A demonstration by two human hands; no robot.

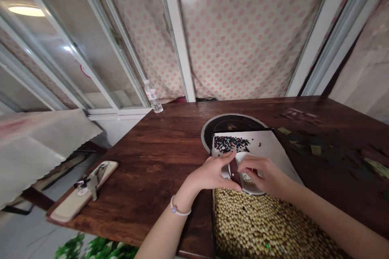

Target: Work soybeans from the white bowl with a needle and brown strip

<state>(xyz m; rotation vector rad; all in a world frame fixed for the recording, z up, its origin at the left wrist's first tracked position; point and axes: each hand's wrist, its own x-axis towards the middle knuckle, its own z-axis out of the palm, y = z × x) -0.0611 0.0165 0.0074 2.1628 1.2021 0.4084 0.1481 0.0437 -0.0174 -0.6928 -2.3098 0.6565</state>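
Between the thumb and fingers of my left hand (209,173) is a small dark brown strip (234,170), tilted above a white bowl (254,190). A tiny pale bead-like spot shows on the strip. My right hand (263,175) is over the bowl, its fingertips pinched close to the strip; whatever they hold is too small to make out. A few pale beads are in the bowl. Many yellowish beads (252,220) fill the near part of a dark-edged tray (214,218). Small black beads (227,143) lie on its white far part.
A round dark plate with a silver rim (207,126) is behind the tray. Brown and yellow scraps (316,149) are scattered at right. A plastic bottle (154,98) stands at the far edge. Keys (92,186) rest on a pale holder (68,208) at left. Green leaves (100,249) show below.
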